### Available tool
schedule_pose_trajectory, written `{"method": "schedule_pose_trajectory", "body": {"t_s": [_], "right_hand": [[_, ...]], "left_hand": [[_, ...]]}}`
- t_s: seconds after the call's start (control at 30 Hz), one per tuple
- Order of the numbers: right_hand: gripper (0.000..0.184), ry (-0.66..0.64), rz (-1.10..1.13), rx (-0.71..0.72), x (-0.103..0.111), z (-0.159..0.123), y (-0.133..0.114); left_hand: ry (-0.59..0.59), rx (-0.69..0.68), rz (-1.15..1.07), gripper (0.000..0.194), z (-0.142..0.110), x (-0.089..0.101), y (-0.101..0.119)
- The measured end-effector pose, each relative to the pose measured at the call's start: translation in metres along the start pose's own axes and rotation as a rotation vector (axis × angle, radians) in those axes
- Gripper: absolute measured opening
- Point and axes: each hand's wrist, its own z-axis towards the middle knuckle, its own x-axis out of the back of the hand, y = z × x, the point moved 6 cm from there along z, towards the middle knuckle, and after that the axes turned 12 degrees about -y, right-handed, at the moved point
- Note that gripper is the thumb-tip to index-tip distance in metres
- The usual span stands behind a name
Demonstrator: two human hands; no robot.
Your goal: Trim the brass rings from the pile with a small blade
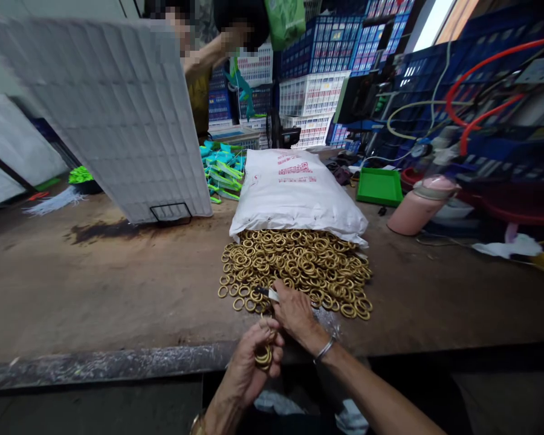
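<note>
Closest in, the left hand (258, 350) sits palm up just off the near edge of the worktop (140, 296), fingers curled round a few gold-coloured rings (263, 357). Just beyond it comes the right hand (294, 311), back upward, a metal bracelet (325, 349) at the wrist; it grips a small tool (272, 295), white along the part that shows and dark at the tip, which points left over the nearest rings. What sort of tool, it's too small to say!

And now the main heap (299, 263), right past the fingers: rings piled loose and overlapping, a few strays flat at the left fringe. They look hard and stiff, each one likely light, though a fistful would gain weight; smooth rounds like these could well slip and slide over each other. Best hold: pinch one across its rim, thumb opposite forefinger, or hook a fingertip through the hole. Breakage seems a small worry.

Behind the heap lies the white sack (294, 190), plump and soft-looking, rings crowding against its near edge. Off right, a pink bottle (421, 205) and a green tray (379, 187); left, a ribbed white panel (118, 121) stands tilted. At the back, a co-worker's arm (213, 51) stretches out before stacked crates (315, 93).
</note>
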Motion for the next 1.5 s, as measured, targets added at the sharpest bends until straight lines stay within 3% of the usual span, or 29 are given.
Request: {"method": "schedule_pose_trajectory", "body": {"t_s": [0.1,0.3,0.4,0.5,0.63,0.83,0.9,1.03,1.13,1.33,1.5], "right_hand": [[0.015,-0.005,-0.006,-0.047,-0.004,0.003,0.003],[0.009,0.051,0.148,0.014,0.003,-0.003,0.012],[0.008,0.046,0.319,0.033,0.005,-0.009,0.021],[0.009,0.020,0.574,0.039,0.004,-0.013,0.030],[0.005,-0.100,0.987,0.022,-0.004,-0.022,0.034],[0.013,-0.350,1.345,-0.113,-0.015,-0.041,0.030],[0.010,-0.332,1.303,-0.091,-0.012,-0.042,0.030],[0.016,-0.126,0.990,0.052,0.003,-0.041,0.032],[0.013,-0.068,0.861,0.077,0.005,-0.041,0.032],[0.012,-0.081,0.937,0.073,-0.003,-0.040,0.035],[0.013,-0.099,0.962,0.098,-0.003,-0.039,0.033]], "left_hand": [[-0.002,-0.005,-0.052,0.017,0.000,0.003,0.000],[0.071,-0.009,-0.028,0.023,0.005,0.009,0.003],[0.104,-0.076,0.150,0.024,0.010,0.006,0.011],[0.197,-0.181,0.475,0.018,0.012,0.003,0.023],[0.162,-0.370,0.794,0.015,0.011,-0.009,0.036],[0.009,-0.335,0.970,0.015,0.016,-0.019,0.031],[0.011,-0.330,1.004,0.013,0.016,-0.022,0.030],[0.058,-0.292,0.953,0.016,0.015,-0.024,0.027],[0.093,-0.229,0.856,0.019,0.016,-0.022,0.021],[0.037,0.021,0.585,0.029,0.018,-0.013,0.001],[0.006,0.045,0.404,0.029,0.018,-0.010,-0.006]]}}
